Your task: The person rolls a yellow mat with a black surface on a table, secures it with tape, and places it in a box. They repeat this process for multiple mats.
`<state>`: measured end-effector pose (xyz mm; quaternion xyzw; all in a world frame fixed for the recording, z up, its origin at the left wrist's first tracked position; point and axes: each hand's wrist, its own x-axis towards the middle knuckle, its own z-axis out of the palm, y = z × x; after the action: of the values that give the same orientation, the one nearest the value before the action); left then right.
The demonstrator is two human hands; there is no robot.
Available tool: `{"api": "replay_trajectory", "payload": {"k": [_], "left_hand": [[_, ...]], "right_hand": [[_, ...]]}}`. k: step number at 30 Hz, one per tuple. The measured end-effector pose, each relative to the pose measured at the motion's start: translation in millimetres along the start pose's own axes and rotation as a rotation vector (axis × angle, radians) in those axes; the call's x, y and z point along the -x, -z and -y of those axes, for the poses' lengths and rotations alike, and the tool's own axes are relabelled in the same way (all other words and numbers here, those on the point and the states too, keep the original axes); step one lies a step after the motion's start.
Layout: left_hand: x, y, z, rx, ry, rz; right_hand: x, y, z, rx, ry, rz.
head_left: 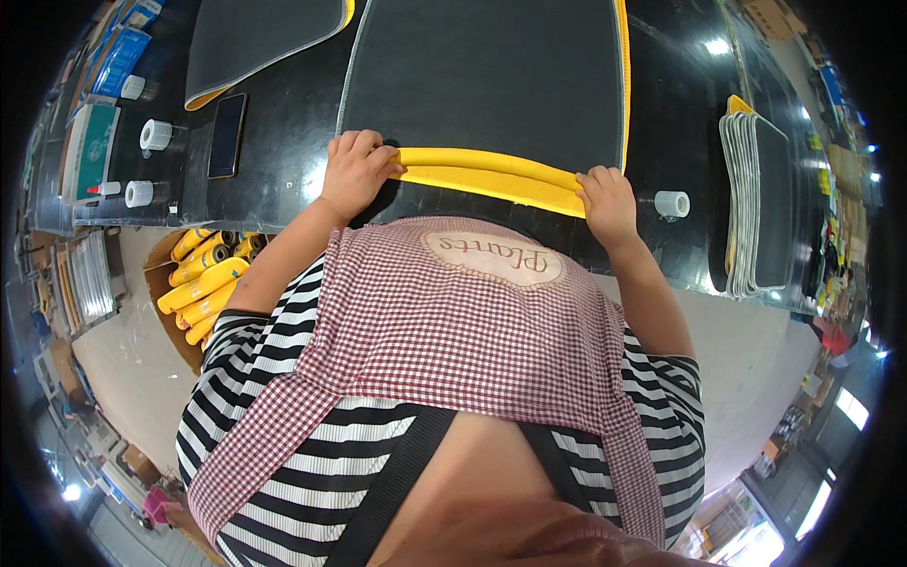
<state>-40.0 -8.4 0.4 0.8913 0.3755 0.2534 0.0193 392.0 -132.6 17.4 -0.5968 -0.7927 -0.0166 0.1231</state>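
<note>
A large black mat (491, 76) with a yellow underside lies flat on the dark table in front of me. Its near edge is turned up and over, so a yellow fold (491, 175) runs across between my hands. My left hand (357, 175) grips the left end of this fold, fingers curled over it. At the right end, my right hand (607, 201) has its fingers closed on the same edge. The thumbs and the underside of the fold are partly hidden.
Another black mat (255, 42) lies at the far left, near a phone (227, 135). White label rolls (156, 134) stand at left, another roll (672, 204) at right. Stacked mats (756, 203) lie farther right. A carton of yellow rolled mats (203, 283) sits below the table's left edge.
</note>
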Motion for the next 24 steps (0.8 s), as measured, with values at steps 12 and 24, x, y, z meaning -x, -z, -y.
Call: {"api": "replay_trajectory", "payload": {"k": [12,24], "left_hand": [[-46.7,-6.0,-1.2,-0.091,0.099,0.372],[-142.9,-66.9,18.4,-0.252,0.281,0.34]], "right_hand": [[-19.1,-22.5,13.2,0.192,-0.223,0.033],[-123.9,-36.9,-22.1,0.161,-0.365,0.02]]}}
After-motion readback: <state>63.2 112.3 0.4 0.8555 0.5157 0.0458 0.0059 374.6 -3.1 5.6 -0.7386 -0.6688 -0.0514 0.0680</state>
